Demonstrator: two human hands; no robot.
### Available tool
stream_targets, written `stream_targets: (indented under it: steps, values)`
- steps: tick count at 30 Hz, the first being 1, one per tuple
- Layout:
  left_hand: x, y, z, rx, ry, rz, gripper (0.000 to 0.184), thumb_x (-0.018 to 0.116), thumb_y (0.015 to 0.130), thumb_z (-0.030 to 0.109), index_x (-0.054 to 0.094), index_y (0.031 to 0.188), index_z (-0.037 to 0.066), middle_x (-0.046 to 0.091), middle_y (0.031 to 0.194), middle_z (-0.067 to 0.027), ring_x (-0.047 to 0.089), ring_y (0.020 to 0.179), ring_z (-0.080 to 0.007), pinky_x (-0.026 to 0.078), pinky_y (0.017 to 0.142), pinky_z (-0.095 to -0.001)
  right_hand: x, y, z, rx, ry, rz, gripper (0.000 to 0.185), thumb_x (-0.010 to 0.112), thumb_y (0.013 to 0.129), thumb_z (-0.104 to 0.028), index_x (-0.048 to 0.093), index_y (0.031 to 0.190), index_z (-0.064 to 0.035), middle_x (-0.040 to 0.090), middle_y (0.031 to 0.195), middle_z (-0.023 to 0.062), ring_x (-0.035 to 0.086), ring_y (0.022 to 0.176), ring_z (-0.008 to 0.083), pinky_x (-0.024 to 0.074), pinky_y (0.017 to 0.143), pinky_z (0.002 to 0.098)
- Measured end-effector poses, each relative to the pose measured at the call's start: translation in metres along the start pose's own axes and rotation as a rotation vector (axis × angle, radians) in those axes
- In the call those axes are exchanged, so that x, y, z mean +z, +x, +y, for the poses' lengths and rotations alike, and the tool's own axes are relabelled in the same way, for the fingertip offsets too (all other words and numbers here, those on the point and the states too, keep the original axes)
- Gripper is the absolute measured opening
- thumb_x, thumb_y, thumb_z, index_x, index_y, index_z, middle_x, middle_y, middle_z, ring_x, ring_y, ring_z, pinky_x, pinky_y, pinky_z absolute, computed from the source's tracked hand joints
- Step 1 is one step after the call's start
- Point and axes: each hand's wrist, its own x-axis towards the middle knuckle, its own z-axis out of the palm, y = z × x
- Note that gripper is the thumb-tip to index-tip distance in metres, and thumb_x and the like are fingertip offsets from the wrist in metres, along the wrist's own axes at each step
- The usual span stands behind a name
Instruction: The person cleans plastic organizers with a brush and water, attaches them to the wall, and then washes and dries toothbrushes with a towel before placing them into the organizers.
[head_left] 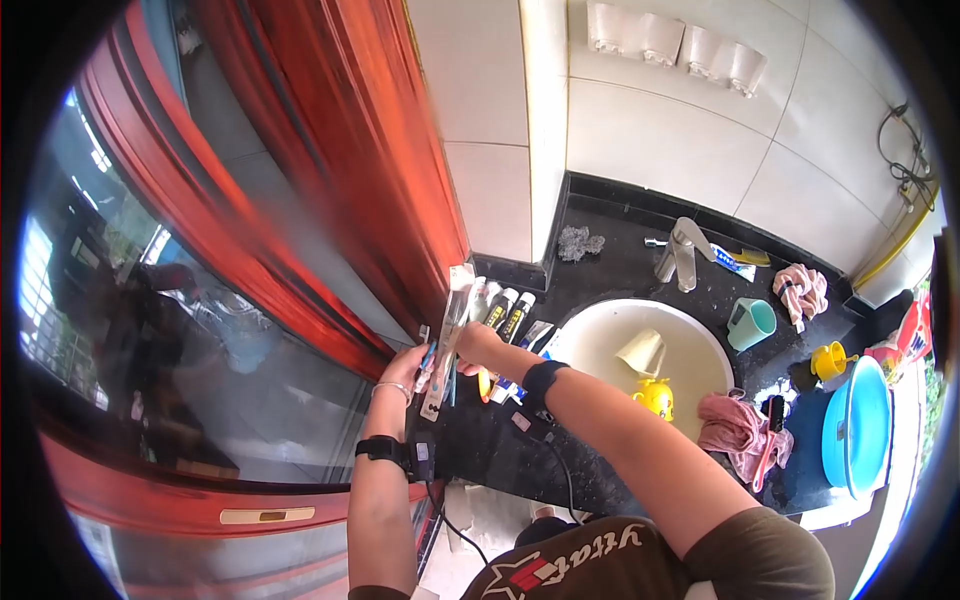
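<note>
Left of the sink [592, 350], my left hand [403, 368] pinches a toothbrush [429, 355]; my right hand [478, 346] is at the clear pack [457, 300] beside it, its grip hidden. A slack pinch could drop the brush; careless turning could knock the tubes [515, 316] nearer the sink.

A: What's my feed showing now?
B: I've got a white tiled wall [670, 135] ahead, red-framed glass [250, 400] on the left!
A: And I see a black counter [615, 265] below that wall, pale floor [490, 520] underneath, daylight [917, 470] glaring at far right!
</note>
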Motion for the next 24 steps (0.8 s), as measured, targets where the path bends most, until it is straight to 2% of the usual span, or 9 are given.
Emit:
stream_targets:
  steps: [2,3,6,7,10,15,18,20,24]
  values:
    - [-0.005,0.022,-0.015,0.106,-0.03,0.021,0.029,0.05,0.086,0.032,0.053,0.066,0.012,0.051,0.056,-0.0008,0.046,0.044,-0.0121,0.036,0.04,-0.0263,0.019,0.01,0.003,0.231,0.856,0.019,0.016,0.053,0.079,-0.013,0.062,0.071,-0.0023,0.064,0.069,0.0152,0.063,0.051,0.0244,0.0531,0.045,0.0358]
    - [-0.008,0.031,-0.018,0.154,-0.014,-0.009,0.028,0.05,0.086,0.032,0.056,0.069,0.01,0.054,0.06,-0.0018,0.049,0.048,-0.0123,0.039,0.043,-0.0265,0.024,0.003,0.003,0.168,1.078,0.022,0.017,0.053,0.079,-0.014,0.059,0.068,-0.0017,0.061,0.062,0.0119,0.061,0.048,0.0216,0.049,0.04,0.0337]
    - [-0.004,0.016,-0.007,0.176,0.038,-0.069,0.026,0.052,0.084,0.029,0.061,0.077,0.006,0.058,0.067,-0.0039,0.054,0.057,-0.0122,0.043,0.051,-0.0269,0.008,-0.021,-0.022,0.363,1.073,-0.037,0.015,0.054,0.078,-0.013,0.058,0.067,-0.004,0.058,0.058,0.009,0.055,0.044,0.0183,0.0403,0.036,0.0293]
    - [0.001,0.001,0.001,0.137,0.044,-0.069,0.023,0.052,0.085,0.025,0.06,0.076,0.006,0.057,0.067,-0.0028,0.054,0.058,-0.0114,0.042,0.052,-0.0262,0.003,-0.028,-0.027,0.367,1.042,-0.073,0.012,0.056,0.076,-0.014,0.056,0.066,-0.0072,0.053,0.056,0.0046,0.047,0.041,0.0131,0.0319,0.036,0.0256]
    - [-0.003,-0.012,-0.002,0.104,0.053,-0.113,0.02,0.05,0.087,0.022,0.06,0.081,0.006,0.058,0.071,-0.0025,0.054,0.06,-0.0104,0.042,0.052,-0.0251,0.0,-0.038,-0.033,0.285,1.127,-0.171,0.012,0.059,0.074,-0.015,0.054,0.065,-0.0089,0.047,0.054,0.0008,0.041,0.042,0.0093,0.0291,0.036,0.0248]
    - [-0.008,-0.046,0.01,0.217,-0.075,-0.212,0.022,0.045,0.091,0.025,0.057,0.092,0.007,0.056,0.072,-0.0005,0.052,0.057,-0.0091,0.041,0.05,-0.0226,-0.016,-0.059,-0.045,0.131,1.124,-0.222,0.042,0.071,0.071,-0.046,0.05,0.063,-0.0106,0.037,0.052,-0.0028,0.028,0.039,0.0073,0.0161,0.037,0.0236]
    - [-0.004,-0.057,0.025,0.223,-0.085,-0.331,0.019,0.048,0.091,0.023,0.057,0.09,0.006,0.056,0.073,0.0003,0.052,0.058,-0.0084,0.042,0.053,-0.0217,-0.04,-0.072,-0.038,0.033,0.93,-0.238,0.042,0.069,0.074,-0.047,0.052,0.065,-0.0089,0.038,0.053,-0.0019,0.03,0.039,0.0078,0.0187,0.036,0.024]
    - [0.018,-0.06,0.032,0.396,0.013,-0.215,0.016,0.052,0.09,0.02,0.058,0.09,0.006,0.057,0.075,0.0005,0.053,0.063,-0.0075,0.044,0.056,-0.0217,-0.061,-0.076,-0.031,-0.147,0.617,-0.091,0.045,0.065,0.076,-0.049,0.062,0.085,-0.0051,0.049,0.061,0.0015,0.037,0.039,0.0113,0.0269,0.035,0.0247]
    - [0.073,-0.07,0.055,0.637,0.031,-0.173,0.013,0.052,0.088,0.016,0.058,0.09,0.005,0.056,0.078,0.0013,0.052,0.07,-0.0058,0.042,0.062,-0.0212,-0.118,-0.114,-0.026,-0.228,0.572,-0.057,0.049,0.067,0.074,-0.05,0.061,0.09,-0.0036,0.05,0.064,0.0019,0.042,0.044,0.0104,0.0322,0.039,0.0251]
